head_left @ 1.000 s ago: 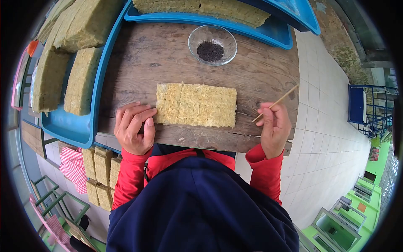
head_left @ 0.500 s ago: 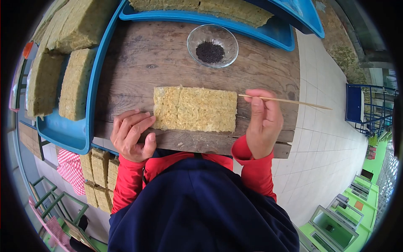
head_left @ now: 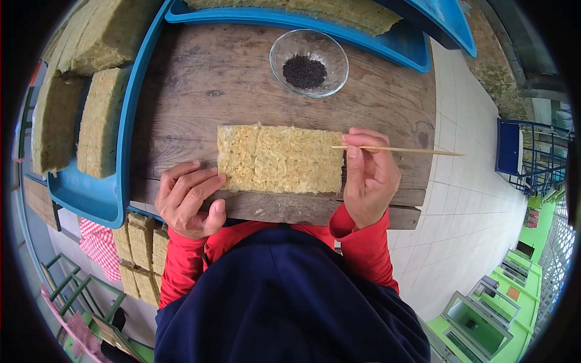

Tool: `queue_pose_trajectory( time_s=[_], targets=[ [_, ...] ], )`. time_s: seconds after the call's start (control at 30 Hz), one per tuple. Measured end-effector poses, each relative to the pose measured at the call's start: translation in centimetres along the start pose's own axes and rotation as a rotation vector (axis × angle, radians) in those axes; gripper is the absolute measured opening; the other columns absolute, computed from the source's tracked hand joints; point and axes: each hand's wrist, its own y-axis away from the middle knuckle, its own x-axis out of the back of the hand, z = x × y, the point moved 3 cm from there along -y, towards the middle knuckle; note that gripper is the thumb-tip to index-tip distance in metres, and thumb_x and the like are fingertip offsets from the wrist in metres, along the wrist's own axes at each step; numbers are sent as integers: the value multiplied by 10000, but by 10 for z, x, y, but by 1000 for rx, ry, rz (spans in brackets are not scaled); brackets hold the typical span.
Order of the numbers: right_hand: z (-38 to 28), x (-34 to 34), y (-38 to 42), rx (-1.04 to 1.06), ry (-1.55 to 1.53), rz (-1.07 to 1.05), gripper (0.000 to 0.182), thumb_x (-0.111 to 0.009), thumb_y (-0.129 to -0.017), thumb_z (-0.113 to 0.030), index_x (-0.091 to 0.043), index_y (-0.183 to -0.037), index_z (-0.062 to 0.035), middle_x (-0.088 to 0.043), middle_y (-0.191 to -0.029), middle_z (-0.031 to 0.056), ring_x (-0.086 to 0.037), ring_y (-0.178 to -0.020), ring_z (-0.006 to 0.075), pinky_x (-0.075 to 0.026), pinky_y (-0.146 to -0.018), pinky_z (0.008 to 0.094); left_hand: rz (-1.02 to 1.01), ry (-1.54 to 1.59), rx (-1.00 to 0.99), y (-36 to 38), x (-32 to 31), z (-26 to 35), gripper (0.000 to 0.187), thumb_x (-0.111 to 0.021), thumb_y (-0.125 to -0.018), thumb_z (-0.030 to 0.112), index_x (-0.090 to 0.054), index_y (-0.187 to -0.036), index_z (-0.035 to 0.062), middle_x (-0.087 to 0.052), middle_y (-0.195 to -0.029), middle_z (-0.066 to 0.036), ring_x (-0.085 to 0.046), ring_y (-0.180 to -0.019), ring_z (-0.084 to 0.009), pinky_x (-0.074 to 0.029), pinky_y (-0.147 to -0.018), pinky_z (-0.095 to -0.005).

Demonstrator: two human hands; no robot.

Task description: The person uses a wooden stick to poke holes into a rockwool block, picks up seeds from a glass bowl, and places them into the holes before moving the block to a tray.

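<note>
A yellowish, fibrous rockwool slab [head_left: 281,160], scored into small blocks, lies flat on the wooden table [head_left: 200,78] in front of me. My left hand [head_left: 190,199] is at its left edge, fingertips touching the corner, thumb held apart and nothing in the grip. Pinched between thumb and fingers of my right hand [head_left: 370,175] is a thin wooden skewer [head_left: 417,150]. One tip of the skewer reaches over the slab's right end; the other points away to the right. Beyond the slab stands a clear glass bowl [head_left: 336,75] containing small dark seeds [head_left: 304,71].
A blue tray [head_left: 91,193] at the left holds several thick rockwool slabs [head_left: 101,121]. Another blue tray [head_left: 417,54] with rockwool lies along the far edge. More rockwool blocks [head_left: 142,239] sit below the table at the left. Tiled floor [head_left: 460,193] extends to the right.
My right hand has moved slightly left, bringing the skewer's tip from beside the slab to over its right end. My left hand stays at the left edge.
</note>
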Motion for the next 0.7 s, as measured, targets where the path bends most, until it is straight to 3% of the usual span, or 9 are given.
queue_pose_trajectory(
  time_s=[0.27, 0.33, 0.63, 0.7],
  targets=[
    [0, -3, -1, 2, -12, 24, 73, -598, -892, 34, -649, -939, 11, -662, -965, 146, -667, -882, 212, -534, -728, 279, 1, -6, 3, 0, 0, 1, 246, -666, -754, 307, -744, -824, 85, -713, -822, -58, -634, -830, -281, -537, -760, -359],
    [2, -2, 1, -89, -94, 49, 83, -583, -907, 35, -643, -962, 15, -659, -981, 144, -667, -882, 188, -537, -724, 263, 3, -6, 3, 0, 0, 1, 242, -664, -759, 305, -742, -826, 85, -712, -824, -58, -635, -829, -282, -537, -756, -359],
    [3, -3, -1, 45, -13, 20, 83, -581, -921, 27, -635, -982, 12, -656, -982, 138, -657, -834, 152, -530, -710, 245, 9, -5, -5, 0, -1, 1, 234, -660, -763, 294, -739, -831, 85, -709, -822, -56, -638, -820, -281, -537, -751, -355],
    [4, -3, 1, -15, -71, 55, 83, -578, -924, 26, -634, -982, 11, -656, -980, 133, -656, -833, 149, -528, -706, 242, 8, -8, -6, -1, 0, 1, 231, -660, -760, 290, -738, -832, 85, -709, -823, -55, -638, -820, -281, -536, -749, -354]
  ],
)
